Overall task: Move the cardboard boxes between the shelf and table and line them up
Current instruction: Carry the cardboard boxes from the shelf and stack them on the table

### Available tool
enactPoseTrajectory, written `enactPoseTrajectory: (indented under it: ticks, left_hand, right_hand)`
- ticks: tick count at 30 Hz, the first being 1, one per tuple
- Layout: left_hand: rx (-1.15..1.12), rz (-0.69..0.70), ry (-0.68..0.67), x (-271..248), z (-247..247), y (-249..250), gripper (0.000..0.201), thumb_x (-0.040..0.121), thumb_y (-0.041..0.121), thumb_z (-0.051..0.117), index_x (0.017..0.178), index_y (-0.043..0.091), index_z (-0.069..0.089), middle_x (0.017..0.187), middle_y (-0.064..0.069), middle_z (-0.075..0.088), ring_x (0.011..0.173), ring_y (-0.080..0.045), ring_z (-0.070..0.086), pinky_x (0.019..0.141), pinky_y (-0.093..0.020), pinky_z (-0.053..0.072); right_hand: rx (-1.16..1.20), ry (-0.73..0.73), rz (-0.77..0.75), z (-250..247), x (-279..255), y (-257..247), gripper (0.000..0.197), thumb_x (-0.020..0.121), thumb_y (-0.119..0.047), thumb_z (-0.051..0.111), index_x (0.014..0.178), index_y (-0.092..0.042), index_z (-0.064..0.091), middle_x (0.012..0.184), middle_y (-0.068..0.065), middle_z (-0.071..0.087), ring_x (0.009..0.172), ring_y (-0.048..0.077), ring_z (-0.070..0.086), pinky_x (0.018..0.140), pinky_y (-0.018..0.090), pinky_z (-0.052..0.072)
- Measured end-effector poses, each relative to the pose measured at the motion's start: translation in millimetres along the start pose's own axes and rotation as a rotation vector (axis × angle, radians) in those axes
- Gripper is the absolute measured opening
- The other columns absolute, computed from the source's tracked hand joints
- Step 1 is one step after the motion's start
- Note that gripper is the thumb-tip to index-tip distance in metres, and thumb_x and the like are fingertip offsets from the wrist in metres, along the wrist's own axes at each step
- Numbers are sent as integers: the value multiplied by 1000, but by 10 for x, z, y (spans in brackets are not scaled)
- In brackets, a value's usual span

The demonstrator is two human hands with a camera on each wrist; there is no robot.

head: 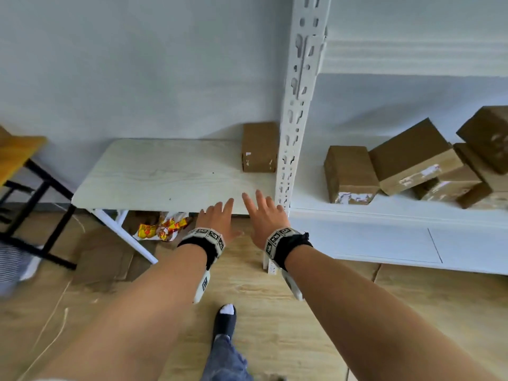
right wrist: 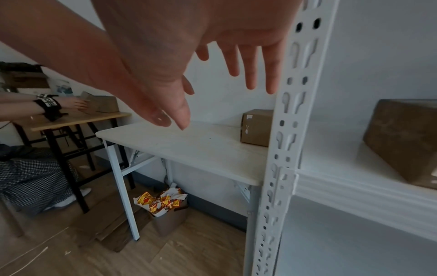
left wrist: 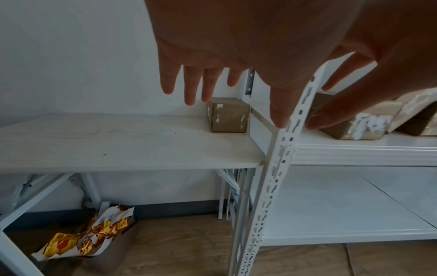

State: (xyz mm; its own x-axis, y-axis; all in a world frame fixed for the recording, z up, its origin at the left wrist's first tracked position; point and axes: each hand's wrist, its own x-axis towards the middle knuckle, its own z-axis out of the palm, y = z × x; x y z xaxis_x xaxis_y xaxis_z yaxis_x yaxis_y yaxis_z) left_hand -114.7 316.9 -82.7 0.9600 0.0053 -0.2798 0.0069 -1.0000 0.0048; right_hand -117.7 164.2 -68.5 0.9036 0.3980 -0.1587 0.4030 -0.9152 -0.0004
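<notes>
One cardboard box (head: 259, 147) (left wrist: 229, 114) (right wrist: 256, 127) stands at the far right corner of the pale table (head: 154, 174), against the shelf post. Several more boxes lie in a loose heap on the white shelf (head: 384, 213); the nearest one (head: 350, 174) stands apart at the left of the heap. My left hand (head: 220, 215) and right hand (head: 262, 213) hover side by side over the table's front right edge, fingers straight and spread, holding nothing. Both are well short of the box on the table.
The perforated white shelf post (head: 298, 105) rises between table and shelf, just right of my right hand. A bin with yellow and red wrappers (head: 162, 226) sits under the table. Another person's hands hold a box on a wooden table (right wrist: 78, 119) at the left.
</notes>
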Motion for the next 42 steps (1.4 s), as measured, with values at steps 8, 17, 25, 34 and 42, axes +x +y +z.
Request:
enactPoseTrajectory:
  ticks: [8,17,25,34,42]
  left_hand:
    - [29,116,170,-527,-111,712,98,85,77,41,157,24,2,163,-8,14,148,-28,18,120,-47,18]
    - [80,328,246,-503,-371,1783,95,87,75,40,157,23,2,163,-8,13,149,-29,15,120,-48,15]
    - [71,382,275,2,-592,2577,96,85,72,49,155,20,9,160,-13,21,143,-34,26,116,-53,24]
    - [-2,326,213,1027,-677,3384,104,80,78,50,156,23,5,162,-14,11,145,-36,21,116,-55,21]
    - [-9,150,64,1626,-697,3851,116,72,82,53,156,23,-1,163,-16,2,147,-45,8,111,-65,24]
  right_hand:
    - [-6,107,69,-237,-732,538,102,88,-48,66,156,-22,-5,163,15,7,142,36,28,111,51,36]
    - [-39,172,386,-352,-1330,1540,98,90,-50,62,156,-21,-4,163,16,4,145,38,25,114,52,32]
    - [-30,175,550,-302,-1330,2325,99,90,-47,62,156,-20,-6,163,17,2,144,37,24,113,49,33]
    - [-131,134,603,-309,-837,3415,101,87,-44,65,156,-21,-5,162,19,4,145,39,23,114,52,30]
    - [-153,154,617,-354,-503,4168,109,82,-41,69,155,-20,-9,162,22,-4,149,40,10,119,55,20]
